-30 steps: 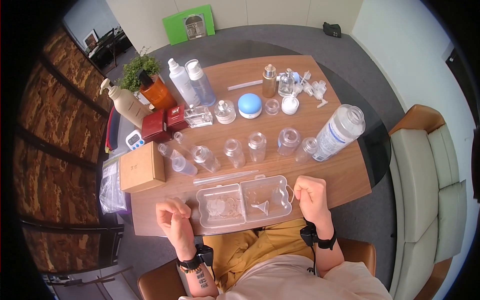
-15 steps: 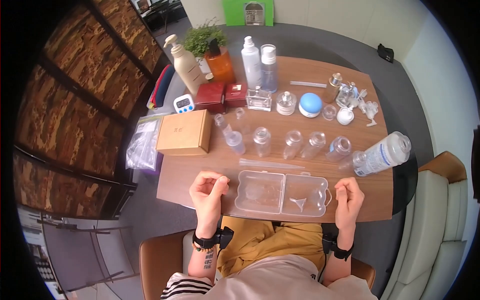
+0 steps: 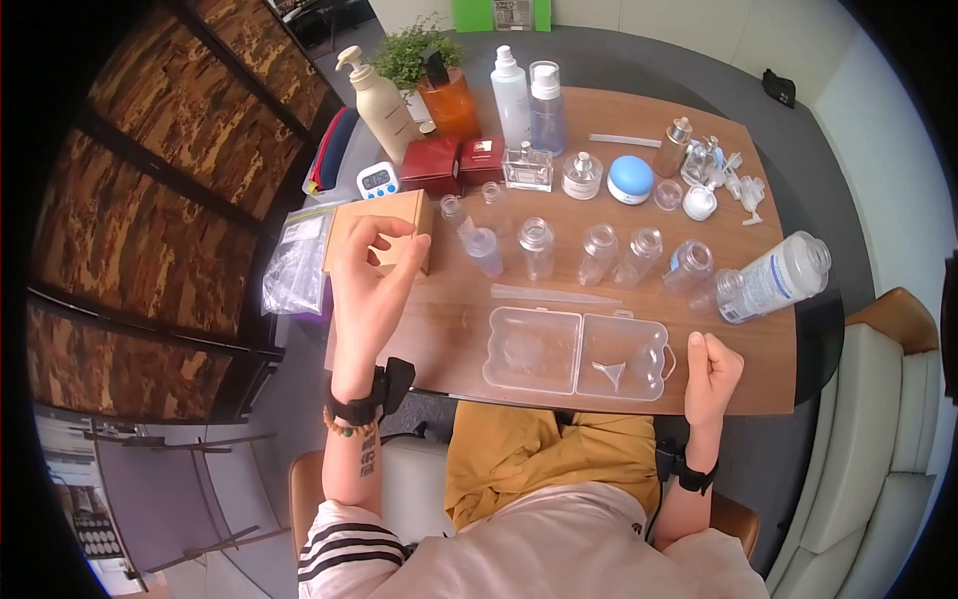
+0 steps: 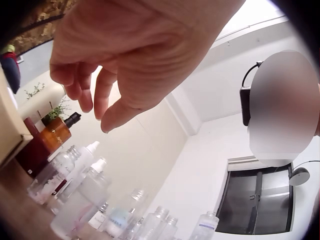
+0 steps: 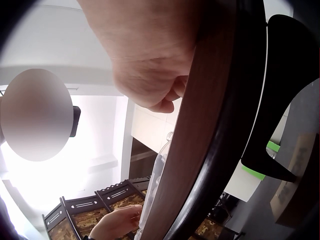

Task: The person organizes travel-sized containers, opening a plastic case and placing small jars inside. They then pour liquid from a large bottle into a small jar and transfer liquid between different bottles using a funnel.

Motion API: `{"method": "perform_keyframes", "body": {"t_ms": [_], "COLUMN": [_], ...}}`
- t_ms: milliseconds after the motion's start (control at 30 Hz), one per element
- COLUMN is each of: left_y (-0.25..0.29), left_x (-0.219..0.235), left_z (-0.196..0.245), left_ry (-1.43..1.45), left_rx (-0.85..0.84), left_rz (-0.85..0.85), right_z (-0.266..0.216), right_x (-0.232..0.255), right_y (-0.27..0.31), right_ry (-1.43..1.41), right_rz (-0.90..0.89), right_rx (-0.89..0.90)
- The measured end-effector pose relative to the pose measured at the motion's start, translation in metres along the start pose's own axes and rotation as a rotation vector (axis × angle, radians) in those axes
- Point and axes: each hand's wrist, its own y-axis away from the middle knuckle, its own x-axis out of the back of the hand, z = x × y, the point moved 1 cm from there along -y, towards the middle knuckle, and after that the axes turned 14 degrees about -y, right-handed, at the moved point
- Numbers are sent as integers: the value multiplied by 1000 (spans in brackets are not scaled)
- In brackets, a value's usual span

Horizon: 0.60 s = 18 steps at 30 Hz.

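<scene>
My left hand is raised over the table's left side, in front of the cardboard box and overlapping it in the head view. Its fingers are loosely bent; the left wrist view shows nothing between thumb and fingers. My right hand is at the near table edge, fingers loosely curled and holding nothing visible. Just left of it lies an opened clear plastic case with a small funnel in its right half. Behind the case are a thin clear pointed tube and several uncapped clear bottles.
A large labelled bottle leans at the right. Farther back stand a blue-lidded jar, perfume bottles, red boxes, a timer, an amber bottle and pump parts. A plastic bag lies far left.
My left hand has risen from beside the case, forward and left to the cardboard box. The right hand stays by the case's right end. The head view has swung, shifting the table rightward.
</scene>
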Motion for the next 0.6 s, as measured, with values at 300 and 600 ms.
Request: {"method": "perform_keyframes", "body": {"t_ms": [300, 600], "left_y": [29, 62], "left_x": [-13, -20], "left_z": [12, 25], "left_ry": [-4, 286], "left_rx": [-15, 151], "left_rz": [70, -14], "right_z": [-8, -9], "right_x": [-2, 0], "right_y": [0, -2], "right_ry": [15, -27], "right_rz": [1, -16], "right_rx": [-26, 7]}}
